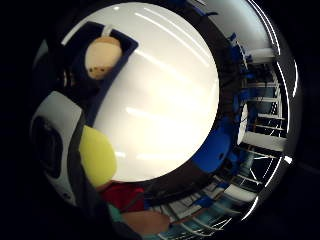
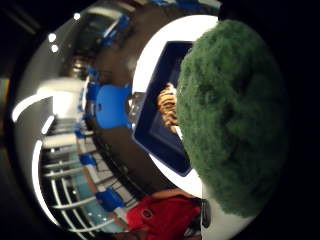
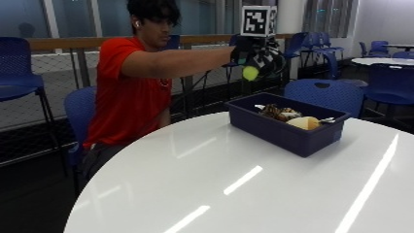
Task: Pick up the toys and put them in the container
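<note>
Fingers (image 3: 247,53) of my right hand (image 3: 253,56) curl round a green-yellow plush toy (image 3: 251,73), held high above the blue container (image 3: 284,128) on the white surface (image 3: 213,179). Toy looks soft, light, squashy; best gripped round its middle

Navy container (image 3: 284,130), white table (image 3: 213,179), green-and-yellow toy (image 3: 251,73) (fuzzy green), tiger-striped toy (image 3: 277,112), tan toy (image 3: 304,123).

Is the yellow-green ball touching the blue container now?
Apart. The outside view shows the ball held in the gloved right hand, raised above the container, with open space between them.
</note>
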`<action>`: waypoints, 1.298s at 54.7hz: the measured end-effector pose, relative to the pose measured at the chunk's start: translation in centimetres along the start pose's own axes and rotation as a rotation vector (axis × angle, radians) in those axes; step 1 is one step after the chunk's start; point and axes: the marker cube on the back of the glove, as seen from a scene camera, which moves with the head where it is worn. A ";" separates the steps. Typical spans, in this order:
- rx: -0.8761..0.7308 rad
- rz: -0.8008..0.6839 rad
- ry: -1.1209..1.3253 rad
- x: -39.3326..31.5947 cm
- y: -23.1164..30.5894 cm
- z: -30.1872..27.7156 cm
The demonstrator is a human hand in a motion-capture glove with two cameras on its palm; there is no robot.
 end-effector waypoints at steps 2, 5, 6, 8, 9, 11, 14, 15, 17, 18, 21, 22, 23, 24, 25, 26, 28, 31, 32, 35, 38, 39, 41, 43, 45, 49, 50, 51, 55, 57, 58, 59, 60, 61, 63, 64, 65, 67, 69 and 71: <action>0.010 -0.020 0.007 -1.3 0.0 -0.6; 0.036 -0.061 0.026 -3.6 0.1 -1.6; 0.043 -0.073 0.032 -4.3 0.1 -1.8; 0.052 -0.097 0.043 -5.6 0.2 -2.3; 0.053 -0.111 0.049 -6.2 0.3 -2.5; 0.053 -0.136 0.058 -6.9 0.4 -2.7; 0.053 -0.147 0.063 -7.1 0.4 -2.8; 0.053 -0.147 0.063 -7.1 0.4 -2.8; 0.051 -0.149 0.062 -7.3 0.4 -2.8; 0.047 -0.153 0.060 -7.5 0.4 -2.8; 0.016 -0.214 0.025 -9.7 0.3 -3.0; 0.005 -0.231 0.010 -10.5 0.3 -3.0; 0.000 -0.220 0.007 -10.9 0.1 -3.0; -0.001 -0.182 0.015 -11.1 -0.2 -2.9; -0.001 -0.133 0.029 -11.0 -0.5 -2.7; -0.004 -0.091 0.042 -10.8 -0.8 -2.4; -0.021 -0.040 0.059 -10.3 -1.2 -1.9; -0.053 0.011 0.078 -9.4 -1.6 -1.2; -0.062 0.012 0.081 -9.1 -1.6 -1.0; -0.077 -0.008 0.086 -8.4 -1.5 -0.3; -0.079 -0.009 0.076 -7.6 -1.4 0.4; -0.080 -0.016 0.074 -7.3 -1.3 0.6; -0.081 -0.021 0.077 -6.7 -1.1 0.9; -0.080 -0.012 0.089 -5.7 -0.9 1.3; -0.076 -0.011 0.107 -4.4 -0.4 1.9; -0.062 0.001 0.152 -1.4 1.0 3.7; -0.062 0.011 0.165 -0.5 1.3 4.2; -0.064 0.019 0.176 0.4 1.8 4.7; -0.094 0.004 0.190 2.9 4.1 7.0; -0.118 0.007 0.187 4.0 5.3 8.2; -0.128 0.013 0.188 4.6 5.9 8.7; -0.136 0.019 0.188 5.2 6.5 9.3; -0.142 0.023 0.185 5.7 7.1 9.9; -0.144 0.024 0.175 6.2 7.7 10.4; -0.138 0.021 0.134 6.9 8.8 11.3; -0.133 0.018 0.109 7.3 9.3 11.7; -0.129 0.019 0.087 7.7 9.8 12.1; -0.127 0.029 0.067 8.8 10.4 12.8; -0.134 0.045 0.068 9.7 10.8 13.3; -0.145 0.063 0.070 10.6 11.1 13.7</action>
